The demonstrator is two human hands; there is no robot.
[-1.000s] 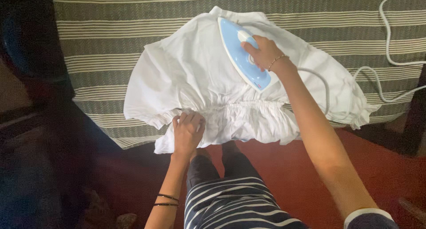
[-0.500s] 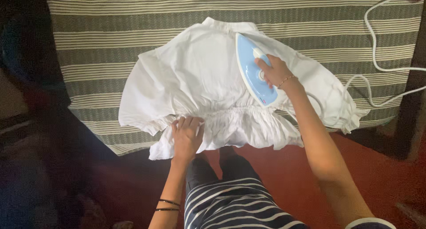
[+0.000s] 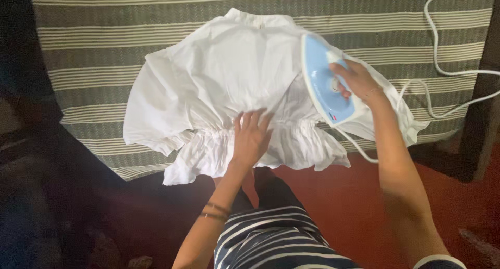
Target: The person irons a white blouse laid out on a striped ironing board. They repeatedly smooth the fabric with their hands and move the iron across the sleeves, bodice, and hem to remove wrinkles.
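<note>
A white gathered garment (image 3: pixel 224 76) lies spread on a grey and cream striped cloth (image 3: pixel 104 45). My right hand (image 3: pixel 359 81) grips the handle of a light blue and white iron (image 3: pixel 325 81), which sits tilted over the garment's right side. My left hand (image 3: pixel 251 136) rests flat with fingers spread on the gathered seam near the garment's middle, above the ruffled hem (image 3: pixel 208 154) that hangs over the near edge.
The iron's white cord (image 3: pixel 437 66) loops across the striped cloth at the right and off the top corner. A dark red floor (image 3: pixel 338 201) lies below the cloth's near edge. A dark piece of furniture (image 3: pixel 484 123) stands at the right.
The iron has slid right and toward the near side of the garment. My left hand has let go of the hem at the left and moved right onto the gathered seam, fingers flat.
</note>
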